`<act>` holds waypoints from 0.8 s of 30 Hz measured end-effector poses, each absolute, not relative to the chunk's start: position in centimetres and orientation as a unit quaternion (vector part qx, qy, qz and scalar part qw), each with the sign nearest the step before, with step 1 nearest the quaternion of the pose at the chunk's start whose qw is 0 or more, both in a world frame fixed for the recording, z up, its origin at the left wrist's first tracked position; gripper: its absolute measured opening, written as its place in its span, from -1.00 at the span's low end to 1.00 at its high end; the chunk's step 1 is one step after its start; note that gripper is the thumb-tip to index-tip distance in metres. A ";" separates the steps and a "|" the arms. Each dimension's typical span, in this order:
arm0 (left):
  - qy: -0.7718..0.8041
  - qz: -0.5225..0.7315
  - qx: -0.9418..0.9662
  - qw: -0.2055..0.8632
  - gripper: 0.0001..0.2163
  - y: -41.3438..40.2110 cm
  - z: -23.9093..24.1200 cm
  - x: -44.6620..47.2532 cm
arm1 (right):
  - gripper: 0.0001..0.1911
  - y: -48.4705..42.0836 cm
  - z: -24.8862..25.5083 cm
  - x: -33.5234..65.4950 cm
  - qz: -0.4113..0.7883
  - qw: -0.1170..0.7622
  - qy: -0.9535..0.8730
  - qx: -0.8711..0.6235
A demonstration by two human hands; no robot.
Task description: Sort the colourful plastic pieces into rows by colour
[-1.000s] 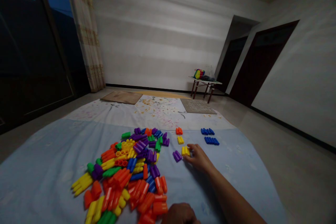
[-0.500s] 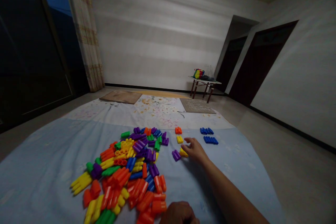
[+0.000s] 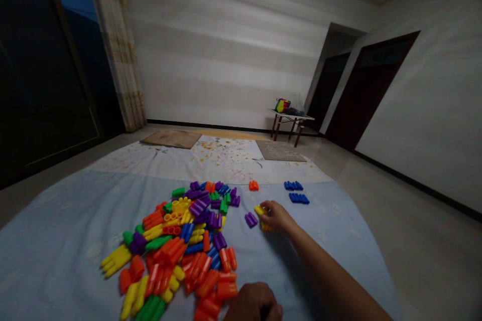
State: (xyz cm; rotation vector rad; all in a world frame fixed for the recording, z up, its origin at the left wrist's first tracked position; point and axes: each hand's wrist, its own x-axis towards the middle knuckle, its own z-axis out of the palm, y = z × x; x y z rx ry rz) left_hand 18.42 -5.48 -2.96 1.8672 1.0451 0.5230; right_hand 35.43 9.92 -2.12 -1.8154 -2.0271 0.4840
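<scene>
My right hand (image 3: pixel 278 218) reaches over the sheet, thumb and fingers pinched on a yellow plastic building piece (image 3: pixel 258 208). A second yellow piece (image 3: pixel 266 227) lies just under the hand, partly covered by it. To its left is a purple piece (image 3: pixel 251 219), and farther back an orange piece (image 3: pixel 253 185). Two blue pieces (image 3: pixel 298 198) sit in rows to the right. My left hand (image 3: pixel 255 303) rests curled at the bottom edge, beside the pile of coloured pieces (image 3: pixel 173 251); its palm side is hidden.
A pale blue sheet (image 3: pixel 339 261) covers the surface, with a flowered white part (image 3: pixel 229 158) behind. Two mats, a brown one (image 3: pixel 171 138) and a grey one (image 3: pixel 280 151), lie at the far edge. A small table (image 3: pixel 291 114) holding a colourful bag (image 3: pixel 282 105) stands near the wall.
My right hand has closed on the farther yellow piece, which has come nearer to the second yellow one. My left hand stays curled in almost the same place.
</scene>
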 end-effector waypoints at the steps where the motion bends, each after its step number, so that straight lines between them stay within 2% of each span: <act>1: 0.426 0.213 0.756 0.450 -0.82 -5.6 -2.6 18.4 | -0.63 9.3 -2.1 35.6 0.179 0.185 -0.726 -0.638; 3: 0.427 0.214 0.758 0.444 -0.84 -5.6 -2.4 18.4 | -0.64 8.4 -2.0 35.9 0.193 0.194 -0.731 -0.625; 8: 0.422 0.213 0.771 0.427 -0.83 -5.3 -3.1 18.5 | -0.56 7.3 -2.1 37.1 0.188 0.282 -0.694 -0.636; 12: 0.423 0.204 0.780 0.413 -0.80 -5.4 -3.2 18.5 | -0.57 5.9 -2.6 39.1 0.164 0.298 -0.675 -0.654; 24: 0.443 0.195 0.782 0.394 -0.80 -5.5 -2.5 18.4 | -0.59 3.0 -2.4 40.6 0.188 0.207 -0.696 -0.662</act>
